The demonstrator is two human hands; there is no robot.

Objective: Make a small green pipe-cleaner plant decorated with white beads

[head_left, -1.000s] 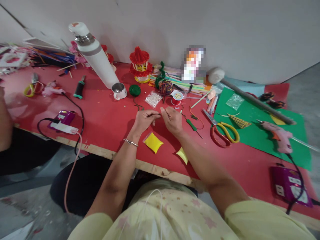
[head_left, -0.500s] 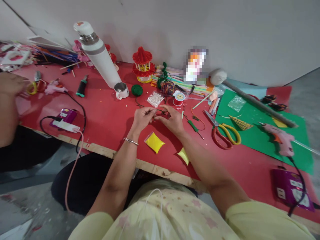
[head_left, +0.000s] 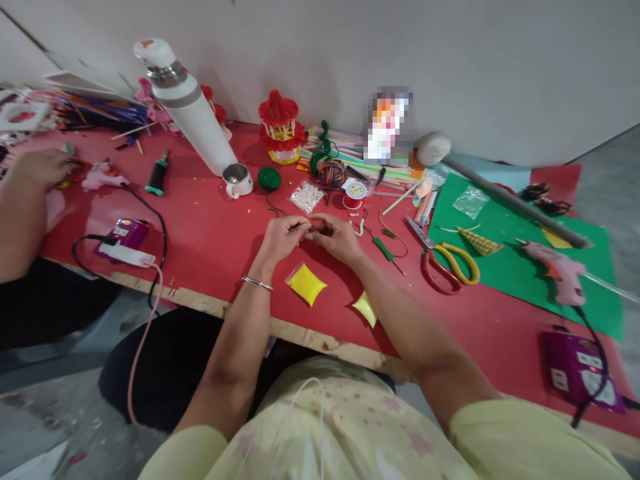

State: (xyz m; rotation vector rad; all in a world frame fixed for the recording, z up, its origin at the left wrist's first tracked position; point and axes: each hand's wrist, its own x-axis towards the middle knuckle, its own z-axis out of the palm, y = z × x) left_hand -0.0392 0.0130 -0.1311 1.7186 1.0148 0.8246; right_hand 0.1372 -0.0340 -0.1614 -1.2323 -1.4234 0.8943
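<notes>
In the head view, the bag of white beads [head_left: 307, 197] lies on the red table [head_left: 220, 233]. Just nearer than the beads, the left hand [head_left: 286, 237] and right hand [head_left: 336, 237] almost touch. Each grip is pinched nearly shut on a small dark bit [head_left: 314, 229], too hidden to name. The green yarn ball [head_left: 269, 178] is left of the beads, the red spool [head_left: 355, 194] right, the big scissors [head_left: 443, 257] farther right.

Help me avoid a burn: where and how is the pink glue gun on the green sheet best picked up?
I'd close the right hand around its handle, coming from the near side: the handle points that way, while the nozzle faces away, leftward. Mind the cord at the handle's base.
</notes>
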